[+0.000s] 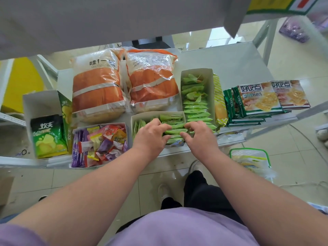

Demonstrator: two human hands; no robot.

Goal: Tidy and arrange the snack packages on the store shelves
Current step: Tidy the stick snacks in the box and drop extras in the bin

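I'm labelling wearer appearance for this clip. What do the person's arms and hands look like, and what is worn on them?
Both forearms are bare up to short lilac sleeves at the frame's bottom edges. The left hand and right hand wear no gloves; no rings, watch or bracelets are visible. The matching lilac top shows below, with dark trousers.

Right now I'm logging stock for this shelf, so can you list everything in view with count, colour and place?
bread bags: two, orange and clear, back of shelf.
long box: one, white, holds green packets, right of the bread.
front box: one, white, green packets, under both hands.
candy box: one, mixed purple, red, yellow sweets, front left.
chip bag: one, green and black, in far-left box.
yellow pack: one, beside the long box.
cracker packs: two stacks, green-edged, shelf's right end.
shelf: one, white.
left hand: fingers curled on green packets.
right hand: same, on the packets' right ends.
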